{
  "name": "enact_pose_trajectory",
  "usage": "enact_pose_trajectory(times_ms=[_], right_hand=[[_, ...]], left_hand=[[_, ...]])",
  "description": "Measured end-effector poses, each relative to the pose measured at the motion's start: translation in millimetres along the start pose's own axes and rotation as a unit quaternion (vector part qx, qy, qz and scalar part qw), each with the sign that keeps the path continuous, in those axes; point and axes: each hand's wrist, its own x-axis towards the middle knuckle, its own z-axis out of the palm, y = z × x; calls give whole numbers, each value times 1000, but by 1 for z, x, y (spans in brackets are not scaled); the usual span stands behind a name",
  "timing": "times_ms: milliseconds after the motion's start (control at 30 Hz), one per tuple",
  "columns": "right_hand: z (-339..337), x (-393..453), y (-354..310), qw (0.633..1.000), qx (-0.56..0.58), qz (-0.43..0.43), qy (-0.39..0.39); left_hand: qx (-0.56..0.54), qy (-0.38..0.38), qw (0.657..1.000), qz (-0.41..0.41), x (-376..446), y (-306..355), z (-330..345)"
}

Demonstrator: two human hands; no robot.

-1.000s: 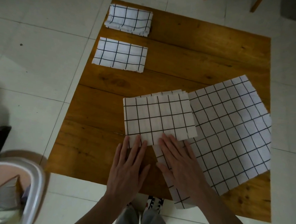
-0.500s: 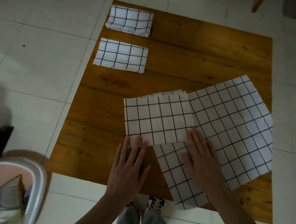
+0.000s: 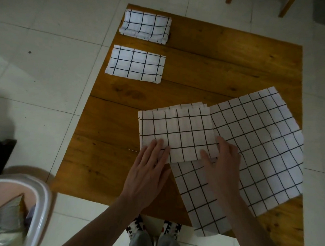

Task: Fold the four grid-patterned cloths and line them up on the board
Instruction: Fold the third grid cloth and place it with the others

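Observation:
Two folded grid cloths lie one behind the other at the far left of the wooden board [image 3: 236, 57]: the farther folded cloth [image 3: 146, 26] and the nearer folded cloth [image 3: 135, 64]. A half-folded cloth [image 3: 178, 131] lies mid-board, overlapping an unfolded cloth [image 3: 254, 150] spread to its right. My left hand [image 3: 148, 171] rests flat on the half-folded cloth's near left corner. My right hand [image 3: 221, 163] is at its near right corner, thumb on top and fingers along the right edge, pinching it.
The board lies on a white tiled floor [image 3: 37, 97]. A white plastic basket [image 3: 39, 197] with bags in it stands at the near left. Wooden chair legs [image 3: 284, 7] show at the far right. My shoes [image 3: 152, 227] stand at the board's near edge.
My right hand slid right across the unfolded cloth, then came back to the half-folded cloth's near right corner and took hold of it. My left hand stayed flat on the near left corner.

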Motion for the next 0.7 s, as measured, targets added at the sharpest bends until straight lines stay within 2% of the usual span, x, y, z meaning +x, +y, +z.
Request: enact_pose_trajectory(times_ms=[233,400,567,700], right_hand=[[0,17,-10,991,83,101,-22],[-1,18,-11,983,140,117,-9],[1,19,-15,949,273,152,-46],[-2,14,-15,929,334,157,-31]], left_hand=[[14,-12,1000,-20,-2,2,5],[11,-10,1000,-24,-3,3,7],[-3,-8,1000,-13,-3,1,5],[-3,-7,1000,0,-5,3,5]])
